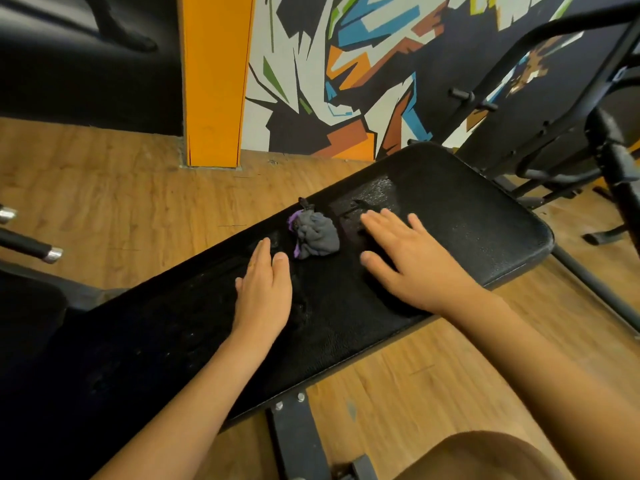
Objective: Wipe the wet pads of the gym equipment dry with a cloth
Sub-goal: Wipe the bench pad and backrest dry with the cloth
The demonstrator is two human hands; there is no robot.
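Observation:
A long black bench pad (467,216) runs from lower left to upper right across the view, with a shiny wet patch near its far middle. A crumpled grey and purple cloth (317,233) lies on the pad, held by neither hand. My left hand (265,289) is flat over the pad just left of and below the cloth, fingers straight. My right hand (408,258) is spread flat over the pad just right of the cloth, fingers pointing up-left toward the wet patch.
The bench's metal support (298,438) stands on a wooden floor (104,188). An orange pillar (213,81) and a painted wall (346,64) are behind. Black machine frames (571,109) crowd the right side. Chrome-tipped bars (52,254) stick in from the left.

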